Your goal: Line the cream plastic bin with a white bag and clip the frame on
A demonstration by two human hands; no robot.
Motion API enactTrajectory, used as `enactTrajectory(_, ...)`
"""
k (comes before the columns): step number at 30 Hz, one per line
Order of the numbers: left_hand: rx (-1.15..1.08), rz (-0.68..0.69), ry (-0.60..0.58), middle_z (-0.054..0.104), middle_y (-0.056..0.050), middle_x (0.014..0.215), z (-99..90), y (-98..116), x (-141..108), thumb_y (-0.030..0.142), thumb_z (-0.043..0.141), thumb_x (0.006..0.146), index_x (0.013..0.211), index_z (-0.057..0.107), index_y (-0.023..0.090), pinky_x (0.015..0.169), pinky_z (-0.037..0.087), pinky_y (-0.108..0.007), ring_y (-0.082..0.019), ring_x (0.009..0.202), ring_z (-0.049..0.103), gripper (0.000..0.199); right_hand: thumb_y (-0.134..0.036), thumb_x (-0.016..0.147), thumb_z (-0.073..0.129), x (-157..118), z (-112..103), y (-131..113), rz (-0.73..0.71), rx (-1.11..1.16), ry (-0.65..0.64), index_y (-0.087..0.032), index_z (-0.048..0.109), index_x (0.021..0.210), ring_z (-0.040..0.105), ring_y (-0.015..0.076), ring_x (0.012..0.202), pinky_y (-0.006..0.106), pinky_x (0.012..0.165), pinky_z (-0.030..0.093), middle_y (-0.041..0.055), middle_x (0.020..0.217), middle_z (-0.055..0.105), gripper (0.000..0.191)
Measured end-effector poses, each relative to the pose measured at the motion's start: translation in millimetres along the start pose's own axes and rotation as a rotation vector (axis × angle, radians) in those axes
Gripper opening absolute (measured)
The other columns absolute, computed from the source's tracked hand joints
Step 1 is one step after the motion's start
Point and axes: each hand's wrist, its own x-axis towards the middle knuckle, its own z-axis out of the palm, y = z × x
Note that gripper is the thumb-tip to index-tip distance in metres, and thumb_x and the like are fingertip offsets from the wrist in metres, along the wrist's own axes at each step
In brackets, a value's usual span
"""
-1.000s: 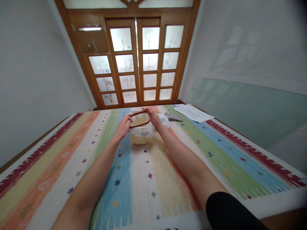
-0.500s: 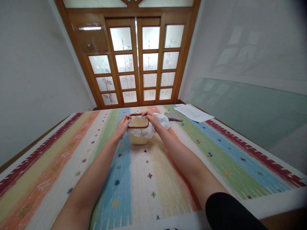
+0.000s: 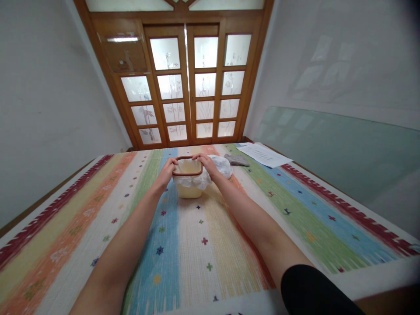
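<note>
A small cream trash bin stands upright on the striped tablecloth. Its brown rim ring sits at the top, over a thin white plastic bag that lines the inside and hangs loosely outside. At the rim's left side, my left hand is closed, fingers curled over the ring. My right hand grips the ring at its far right corner. More white plastic lies bunched on the cloth just right of the bin, partly behind my right hand.
A folded grey cloth lies to the right, beyond the white plastic. Printed paper sheets rest near the table's right edge. The patterned tablecloth covers the table, with wooden glazed doors behind and walls on both sides.
Both hands and the rim ring have shifted very slightly left. My grip on the ring stays the same, and the bin stands in nearly the same place.
</note>
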Motion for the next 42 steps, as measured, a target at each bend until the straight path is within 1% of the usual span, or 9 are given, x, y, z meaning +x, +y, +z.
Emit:
enactTrajectory(5, -0.02, -0.011, 0.004, 0.067, -0.001, 0.117, 1.5, -3.2, -0.4, 0.023, 0.04, 0.078, 0.098, 0.054, 0.025, 0.089, 0.049, -0.036, -0.023, 0.106, 0.059, 0.025, -0.038, 0.083, 0.054, 1.1, -0.2, -0.3, -0.023, -0.015, -0.023, -0.022, 0.073, 0.084, 0.06, 0.0223, 0.109, 0.035, 0.106, 0.039, 0.0026, 0.103, 0.073, 0.024)
enactTrajectory(12, -0.037, 0.019, -0.042, 0.064, -0.003, 0.127, 3.0, -5.0, -1.1, 0.023, 0.04, 0.079, 0.114, 0.058, 0.025, 0.105, 0.046, -0.042, -0.025, 0.122, 0.056, 0.039, -0.045, 0.086, 0.056, 3.4, 0.5, -5.1, -0.037, 0.04, -0.007, -0.022, 0.074, 0.088, 0.063, 0.0223, 0.11, 0.037, 0.108, 0.041, 0.0039, 0.104, 0.074, 0.029)
enactTrajectory(20, -0.136, -0.022, -0.066, 0.066, -0.002, 0.123, 4.9, -8.6, 1.1, 0.021, 0.042, 0.073, 0.117, 0.059, 0.025, 0.103, 0.047, -0.041, -0.025, 0.118, 0.058, 0.047, -0.053, 0.09, 0.054, 1.9, 4.5, -12.6, -0.075, 0.048, 0.02, -0.021, 0.074, 0.091, 0.064, 0.0219, 0.11, 0.035, 0.108, 0.043, 0.0052, 0.107, 0.074, 0.038)
enactTrajectory(23, -0.128, -0.016, -0.052, 0.066, -0.005, 0.12, 6.3, -7.7, 2.2, 0.021, 0.043, 0.073, 0.113, 0.059, 0.022, 0.105, 0.044, -0.044, -0.027, 0.118, 0.056, 0.043, -0.043, 0.085, 0.058, 2.5, 4.1, -15.5, -0.046, 0.089, 0.012, -0.021, 0.072, 0.092, 0.064, 0.0223, 0.112, 0.035, 0.108, 0.044, 0.0045, 0.111, 0.074, 0.027)
enactTrajectory(27, -0.087, 0.018, -0.021, 0.065, -0.006, 0.122, 8.0, -4.1, 1.4, 0.022, 0.043, 0.075, 0.109, 0.06, 0.022, 0.109, 0.039, -0.047, -0.03, 0.121, 0.054, 0.038, -0.027, 0.073, 0.054, 2.2, 1.4, -15.1, 0.032, 0.12, -0.044, -0.02, 0.069, 0.082, 0.063, 0.0243, 0.117, 0.037, 0.109, 0.042, 0.0053, 0.114, 0.075, 0.018)
enactTrajectory(31, -0.087, 0.004, 0.004, 0.063, -0.006, 0.126, 8.3, 3.0, -2.4, 0.022, 0.043, 0.075, 0.108, 0.061, 0.023, 0.111, 0.037, -0.048, -0.03, 0.124, 0.052, 0.037, -0.025, 0.071, 0.05, 0.5, -2.2, -9.5, 0.047, 0.055, -0.072, -0.02, 0.065, 0.078, 0.061, 0.0243, 0.12, 0.036, 0.109, 0.04, 0.0051, 0.12, 0.073, 0.017)
enactTrajectory(35, -0.107, -0.019, 0.003, 0.064, -0.006, 0.123, 8.4, 6.9, -4.4, 0.023, 0.044, 0.075, 0.108, 0.061, 0.023, 0.111, 0.037, -0.048, -0.03, 0.121, 0.053, 0.038, -0.026, 0.073, 0.048, -0.2, -3.3, -5.7, 0.037, 0.004, -0.091, -0.02, 0.064, 0.079, 0.06, 0.0235, 0.118, 0.034, 0.106, 0.04, 0.0048, 0.119, 0.073, 0.018)
enactTrajectory(39, -0.112, -0.009, 0.01, 0.065, -0.006, 0.122, 8.9, 3.7, -2.9, 0.023, 0.044, 0.076, 0.108, 0.062, 0.024, 0.111, 0.036, -0.047, -0.03, 0.122, 0.053, 0.037, -0.027, 0.074, 0.047, 0.9, -3.4, -4.1, 0.018, -0.033, -0.078, -0.02, 0.063, 0.078, 0.059, 0.0223, 0.111, 0.031, 0.1, 0.041, 0.0044, 0.109, 0.073, 0.017)
enactTrajectory(42, -0.128, 0.01, 0.017, 0.065, -0.005, 0.121, 9.1, -1.2, -0.9, 0.023, 0.044, 0.077, 0.107, 0.064, 0.024, 0.111, 0.035, -0.045, -0.03, 0.122, 0.053, 0.036, -0.028, 0.075, 0.046, 2.3, -5.6, -1.4, 0.023, -0.114, -0.065, -0.02, 0.063, 0.08, 0.056, 0.0196, 0.092, 0.028, 0.084, 0.042, 0.0028, 0.095, 0.068, 0.019)
